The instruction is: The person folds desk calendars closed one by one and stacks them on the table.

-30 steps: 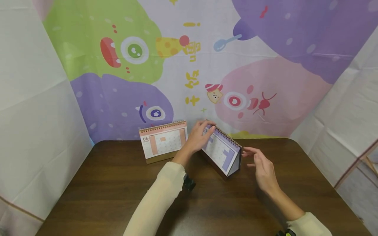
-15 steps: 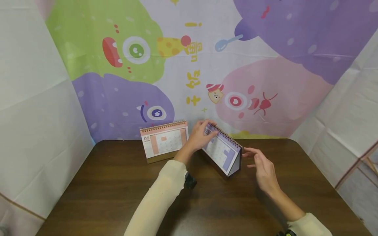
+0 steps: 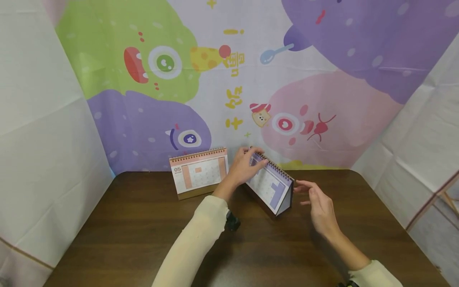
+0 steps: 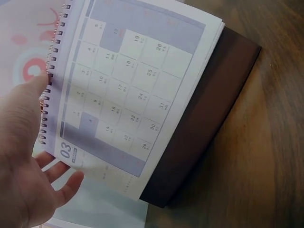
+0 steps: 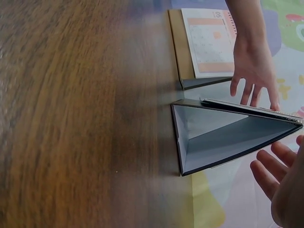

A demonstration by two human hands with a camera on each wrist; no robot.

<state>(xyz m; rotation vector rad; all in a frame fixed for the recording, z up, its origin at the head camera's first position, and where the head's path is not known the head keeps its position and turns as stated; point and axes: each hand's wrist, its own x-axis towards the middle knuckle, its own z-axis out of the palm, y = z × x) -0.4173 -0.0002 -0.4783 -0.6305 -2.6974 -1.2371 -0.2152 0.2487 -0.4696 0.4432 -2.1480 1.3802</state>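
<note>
A purple calendar (image 3: 269,184) stands on the table's (image 3: 272,255) far side, our left hand (image 3: 244,165) touching its top, fingers loosely spread, while our right hand (image 3: 320,205), relaxed and empty, hovers near its right end; uneven pressure, we judge, could topple it.

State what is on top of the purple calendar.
In the head view, the left hand lies over the far corner of the purple calendar; what is beneath is hidden.

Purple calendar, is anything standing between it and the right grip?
Nothing visible stands between the right grip and the purple calendar; the two are close together. The orange calendar stands on the purple one's other side, out of that path.
</note>
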